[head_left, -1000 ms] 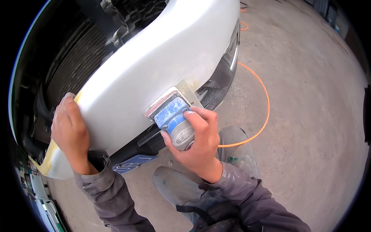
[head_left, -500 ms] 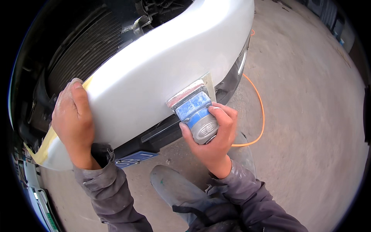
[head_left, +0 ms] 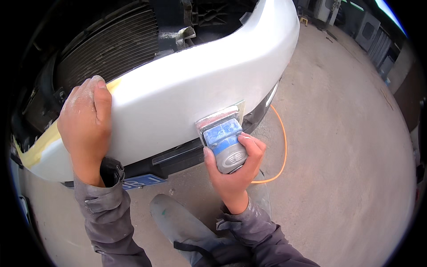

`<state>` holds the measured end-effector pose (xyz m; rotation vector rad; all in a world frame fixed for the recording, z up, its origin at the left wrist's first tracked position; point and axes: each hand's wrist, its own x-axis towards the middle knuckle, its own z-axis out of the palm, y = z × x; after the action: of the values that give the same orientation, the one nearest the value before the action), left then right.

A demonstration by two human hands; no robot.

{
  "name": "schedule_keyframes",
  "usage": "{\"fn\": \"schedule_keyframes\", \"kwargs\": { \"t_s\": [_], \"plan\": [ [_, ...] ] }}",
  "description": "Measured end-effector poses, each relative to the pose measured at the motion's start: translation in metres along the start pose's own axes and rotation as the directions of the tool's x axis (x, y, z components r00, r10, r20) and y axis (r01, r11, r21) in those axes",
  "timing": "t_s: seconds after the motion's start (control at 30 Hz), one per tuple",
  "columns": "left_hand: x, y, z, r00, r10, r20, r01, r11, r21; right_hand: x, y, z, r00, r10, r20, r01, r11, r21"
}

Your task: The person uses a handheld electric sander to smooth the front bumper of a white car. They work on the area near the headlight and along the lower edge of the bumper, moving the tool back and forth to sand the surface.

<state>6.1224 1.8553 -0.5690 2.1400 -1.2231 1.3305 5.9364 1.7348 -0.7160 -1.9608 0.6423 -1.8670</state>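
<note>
A white car bumper curves across the view, with yellow masking tape along its upper left edge. My left hand, dusted with pale powder, curls over that top edge; its fingertips are hidden behind it. In my right hand is a power sander with a blue collar and a grey rounded head. Its dusty pad lies against the lower face of the bumper, a thin sheet of abrasive sticking out at one side. Thumb and fingers wrap round the sander's body from both sides.
Behind the bumper, the car's radiator and dark front frame are exposed. A black lower grille and a blue number plate sit beneath it. An orange hose loops over the concrete floor. My bent knee is below.
The whole view has shifted and tilted, bringing more of the workshop background into sight. Both hands keep their holds, and the sander stays against the bumper's lower face.
</note>
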Motion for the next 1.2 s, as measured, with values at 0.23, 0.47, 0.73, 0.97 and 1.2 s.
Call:
{"fn": "schedule_keyframes", "kwargs": {
  "t_s": [0.23, 0.47, 0.73, 0.97, 1.2],
  "plan": [
    [0.007, 0.012, -0.008, 0.999, -0.04, 0.027, 0.041, 0.999, -0.034, -0.001, 0.002, -0.004, 0.999, 0.032, 0.017, -0.032, 0.999, 0.018],
    [0.002, 0.012, -0.006, 0.999, -0.047, 0.008, 0.047, 0.998, -0.041, 0.027, 0.007, -0.015, 0.996, 0.091, 0.022, -0.091, 0.996, -0.016],
    [0.003, 0.013, -0.012, 0.984, -0.104, 0.147, 0.104, 0.995, 0.009, 0.032, 0.031, -0.022, 0.943, 0.331, -0.033, -0.327, 0.941, 0.08],
    [0.002, 0.005, -0.005, 0.998, -0.003, 0.057, 0.002, 1.0, 0.021, -0.007, -0.019, 0.001, 0.998, 0.04, 0.039, -0.042, 0.998, 0.039],
    [0.002, 0.004, -0.003, 0.998, 0.014, 0.062, -0.014, 1.0, -0.003, 0.015, 0.022, -0.016, 0.975, 0.222, -0.016, -0.22, 0.972, 0.084]
  ]
}}
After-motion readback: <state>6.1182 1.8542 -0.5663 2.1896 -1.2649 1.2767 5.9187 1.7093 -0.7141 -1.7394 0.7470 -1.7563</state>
